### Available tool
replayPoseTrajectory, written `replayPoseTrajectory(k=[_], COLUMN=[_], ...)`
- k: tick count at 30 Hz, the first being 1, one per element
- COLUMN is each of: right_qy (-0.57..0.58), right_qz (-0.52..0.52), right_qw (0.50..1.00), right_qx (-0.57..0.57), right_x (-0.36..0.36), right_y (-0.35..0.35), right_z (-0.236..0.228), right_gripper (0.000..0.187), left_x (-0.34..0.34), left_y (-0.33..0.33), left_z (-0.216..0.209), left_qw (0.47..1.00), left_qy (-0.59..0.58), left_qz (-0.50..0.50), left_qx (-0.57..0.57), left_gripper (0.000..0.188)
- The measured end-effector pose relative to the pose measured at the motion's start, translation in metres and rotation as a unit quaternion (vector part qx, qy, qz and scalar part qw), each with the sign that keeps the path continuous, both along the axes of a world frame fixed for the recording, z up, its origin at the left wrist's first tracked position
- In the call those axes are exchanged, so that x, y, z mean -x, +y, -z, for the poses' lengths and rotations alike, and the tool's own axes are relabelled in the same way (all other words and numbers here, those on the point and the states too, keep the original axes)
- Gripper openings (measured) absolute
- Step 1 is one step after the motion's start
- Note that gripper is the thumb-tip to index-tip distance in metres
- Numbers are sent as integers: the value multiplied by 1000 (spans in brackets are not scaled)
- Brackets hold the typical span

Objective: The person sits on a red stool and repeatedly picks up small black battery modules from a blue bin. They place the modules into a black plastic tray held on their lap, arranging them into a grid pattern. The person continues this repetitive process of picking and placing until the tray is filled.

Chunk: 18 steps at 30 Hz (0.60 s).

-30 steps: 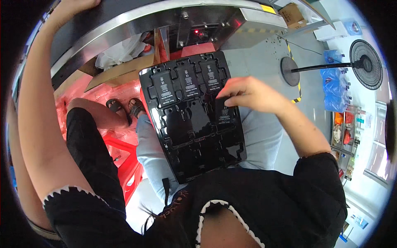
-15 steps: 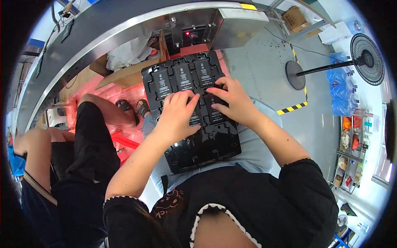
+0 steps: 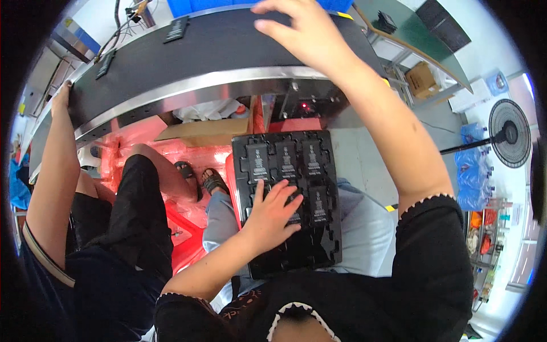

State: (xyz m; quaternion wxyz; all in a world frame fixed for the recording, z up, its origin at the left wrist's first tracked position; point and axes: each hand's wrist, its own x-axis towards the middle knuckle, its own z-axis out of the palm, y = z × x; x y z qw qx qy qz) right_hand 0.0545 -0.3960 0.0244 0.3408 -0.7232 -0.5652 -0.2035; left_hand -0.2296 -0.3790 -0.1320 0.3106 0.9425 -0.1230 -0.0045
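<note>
A black plastic tray (image 3: 285,262) with moulded pockets lies across my lap. Several flat black batteries (image 3: 313,159) with pale print sit in its far and middle pockets, while the near part shows bare black plastic. My left hand (image 3: 272,219) lies over the tray's middle, fingers spread, partly covering a battery beneath. Stretched far forward, my right hand (image 3: 310,34) hovers over the dark conveyor belt (image 3: 228,51) with thumb and fingers apart and nothing visible in them. Two more flat black pieces, a nearer one (image 3: 176,29) and another (image 3: 105,64), lie on the belt to the left.
A co-worker sits at my left, with a hand (image 3: 62,94) at the belt's edge. Below the belt's metal rail (image 3: 199,88) stands an open cardboard box (image 3: 211,128). A blue bin (image 3: 199,5) stands beyond the belt. A black fan (image 3: 509,134) is at the right.
My right hand has left the tray and reached forward over the belt. My left hand stays on the tray. The view has tipped up, and the co-worker's hand has reached the belt's edge.
</note>
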Motion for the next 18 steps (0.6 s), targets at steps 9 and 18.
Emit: replayPoseTrajectory(k=[9,18], right_qy=[22,-21], right_qz=[12,-32], right_qw=[946,998], right_qx=[323,53], right_x=[-99,-37], right_y=[178,68], right_z=[15,-16], right_gripper=[69,31], left_x=[-101,-198], left_y=[161,488], left_z=[-91,-97], left_qw=[869,901], left_qy=[-440,-233], left_qz=[-226,-294], left_qx=[-23,-217], left_gripper=[37,83])
